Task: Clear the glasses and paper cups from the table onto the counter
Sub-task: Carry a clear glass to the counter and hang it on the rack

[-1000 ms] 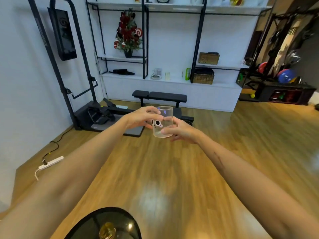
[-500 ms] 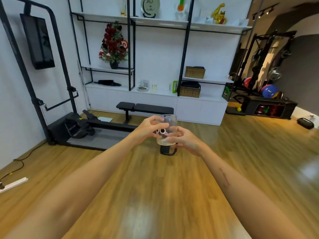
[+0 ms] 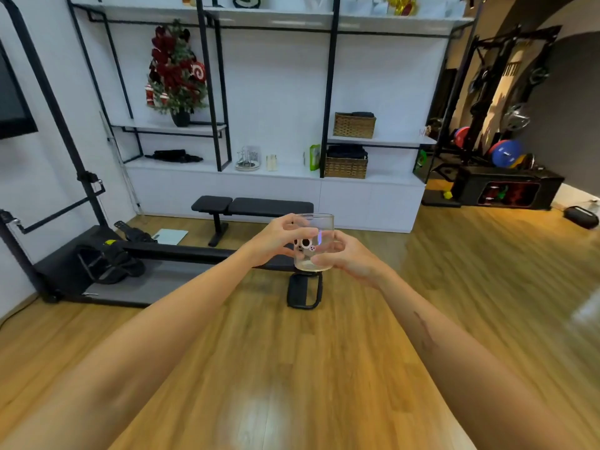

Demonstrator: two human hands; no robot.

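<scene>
Clear printed glass (image 3: 314, 241), upright, held in midair above the floor.

Clear glass (image 3: 319, 237) w/ black-white print, maybe panda; wood-tone floor (image 3: 292, 368).

Wooden floor (image 3: 292, 368), white shelving (image 3: 276, 92), black bench (image 3: 253, 206), weight rack (image 3: 493, 102)

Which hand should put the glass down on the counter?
Probably the right hand: its fingers curl round the lower part of the glass, near the base. The left hand only pinches higher up, so it could let go first.
</scene>
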